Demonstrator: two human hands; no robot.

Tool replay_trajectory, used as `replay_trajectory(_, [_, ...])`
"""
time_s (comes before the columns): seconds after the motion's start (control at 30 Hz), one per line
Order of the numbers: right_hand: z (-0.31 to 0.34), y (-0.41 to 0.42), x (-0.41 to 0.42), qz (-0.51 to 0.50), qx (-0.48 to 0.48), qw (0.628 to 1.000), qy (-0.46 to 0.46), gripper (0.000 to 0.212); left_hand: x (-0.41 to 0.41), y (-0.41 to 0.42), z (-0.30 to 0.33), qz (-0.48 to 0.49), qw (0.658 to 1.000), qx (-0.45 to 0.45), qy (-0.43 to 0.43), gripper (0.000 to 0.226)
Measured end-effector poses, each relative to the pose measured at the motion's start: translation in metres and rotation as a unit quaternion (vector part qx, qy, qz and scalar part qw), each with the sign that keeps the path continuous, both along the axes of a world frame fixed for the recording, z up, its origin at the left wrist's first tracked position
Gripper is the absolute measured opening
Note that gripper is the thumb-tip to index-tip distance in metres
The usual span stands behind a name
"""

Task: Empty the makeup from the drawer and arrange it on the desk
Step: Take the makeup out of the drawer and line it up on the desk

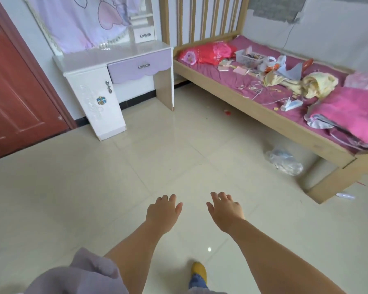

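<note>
Across the floor: desk [115,52], drawer [139,67] closed; likely light-sliding, take the metal handle [144,66]. Hands [163,211] [225,210] spread, empty.

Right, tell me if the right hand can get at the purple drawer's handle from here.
Probably not yet. The right hand hangs open over bare floor, well short of the drawer handle. Nothing blocks the way; the person must step closer.

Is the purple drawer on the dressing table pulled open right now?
No, the purple drawer sits flush and closed under the desk top, with both hands far from it.
</note>
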State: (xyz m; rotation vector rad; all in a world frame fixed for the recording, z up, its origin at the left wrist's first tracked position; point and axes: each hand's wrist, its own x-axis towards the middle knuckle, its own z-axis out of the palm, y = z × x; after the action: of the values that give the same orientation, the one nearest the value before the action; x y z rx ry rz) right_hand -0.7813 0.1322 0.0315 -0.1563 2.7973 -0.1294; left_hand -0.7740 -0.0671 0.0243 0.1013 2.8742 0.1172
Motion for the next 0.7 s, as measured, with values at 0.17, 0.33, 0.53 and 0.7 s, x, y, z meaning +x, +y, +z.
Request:
replay_trajectory(0.17, [0.013, -0.005, -0.131, 0.037, 0.027, 0.999, -0.002, 0.044, -0.118, -0.004, 0.006, 0.039, 0.999, 0.018, -0.007, 0.045])
replay_trajectory(0.33, [0.004, -0.044, -0.255, 0.086, 0.027, 0.996, -0.013, 0.046, -0.231, -0.042, -0.002, 0.08, 0.997, 0.011, -0.004, 0.046])
replay_trajectory(0.53, [-0.002, -0.106, -0.425, 0.08, 0.006, 0.997, 0.0, 0.045, -0.393, -0.112, -0.002, 0.091, 0.996, -0.008, -0.014, 0.045])
replay_trajectory(0.7, [0.013, -0.147, -0.552, 0.056, -0.007, 0.998, 0.002, 0.045, -0.53, -0.154, 0.022, 0.084, 0.996, -0.008, -0.019, 0.046])
